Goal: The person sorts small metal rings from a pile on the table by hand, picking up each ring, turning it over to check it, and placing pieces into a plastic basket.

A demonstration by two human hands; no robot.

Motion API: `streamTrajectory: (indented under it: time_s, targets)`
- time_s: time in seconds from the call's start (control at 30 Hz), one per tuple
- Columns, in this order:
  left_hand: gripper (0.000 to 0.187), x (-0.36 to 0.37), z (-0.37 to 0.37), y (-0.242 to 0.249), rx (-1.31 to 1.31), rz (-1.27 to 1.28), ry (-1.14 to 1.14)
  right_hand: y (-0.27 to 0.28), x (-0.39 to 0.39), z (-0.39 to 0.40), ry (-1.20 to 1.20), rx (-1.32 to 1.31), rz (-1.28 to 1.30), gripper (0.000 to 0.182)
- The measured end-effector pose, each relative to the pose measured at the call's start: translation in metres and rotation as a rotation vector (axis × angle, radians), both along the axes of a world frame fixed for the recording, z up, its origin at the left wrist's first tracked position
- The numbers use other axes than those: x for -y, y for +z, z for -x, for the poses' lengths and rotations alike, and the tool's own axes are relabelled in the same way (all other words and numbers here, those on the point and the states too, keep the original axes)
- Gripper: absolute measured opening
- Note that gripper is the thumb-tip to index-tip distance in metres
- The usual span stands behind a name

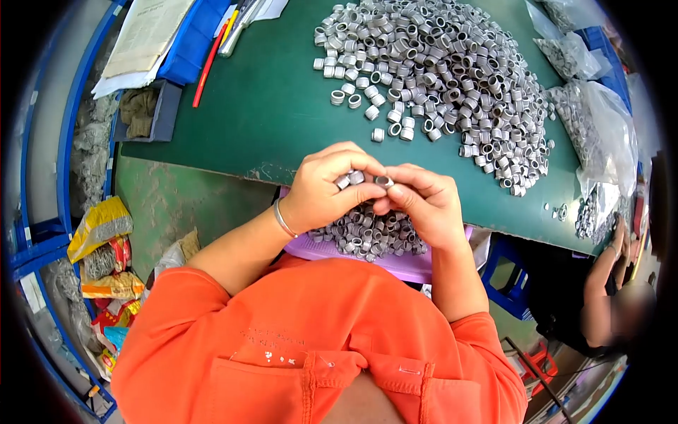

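Note:
Between the fingertips of both hands is one small metal ring, with a dark opening facing up. My left hand pinches its left side and also has a few more metal rings tucked in the curled fingers. The thumb and fingers of my right hand close on the ring's right side. Right below the hands, a purple tray holds a heap of similar rings. Past the hands, a large pile of rings lies on the green table.
Papers, a blue bin, a red pen and a grey box with gloves are at the back left. Bags of parts line the right edge. Another person's arm and a blue stool are at right.

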State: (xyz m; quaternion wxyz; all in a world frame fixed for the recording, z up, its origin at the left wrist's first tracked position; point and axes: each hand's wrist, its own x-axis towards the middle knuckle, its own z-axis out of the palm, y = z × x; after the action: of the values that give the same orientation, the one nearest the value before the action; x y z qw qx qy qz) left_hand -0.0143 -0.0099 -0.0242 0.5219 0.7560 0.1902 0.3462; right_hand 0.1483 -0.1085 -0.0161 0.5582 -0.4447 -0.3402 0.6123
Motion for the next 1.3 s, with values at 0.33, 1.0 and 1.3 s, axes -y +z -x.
streamTrajectory:
  time_s: [0.33, 1.0, 1.3]
  targets:
    - [0.020, 0.009, -0.004, -0.005, -0.031, 0.060, 0.187, 0.011, -0.009, -0.003, -0.169, 0.627, -0.113, 0.013]
    - [0.023, 0.010, -0.004, -0.005, -0.036, -0.007, 0.199, -0.010, -0.011, 0.003, -0.246, 0.567, -0.255, 0.011]
    - [0.016, 0.010, -0.003, -0.001, 0.069, 0.019, 0.177, -0.007, -0.004, 0.009, -0.235, 0.377, -0.269, 0.004]
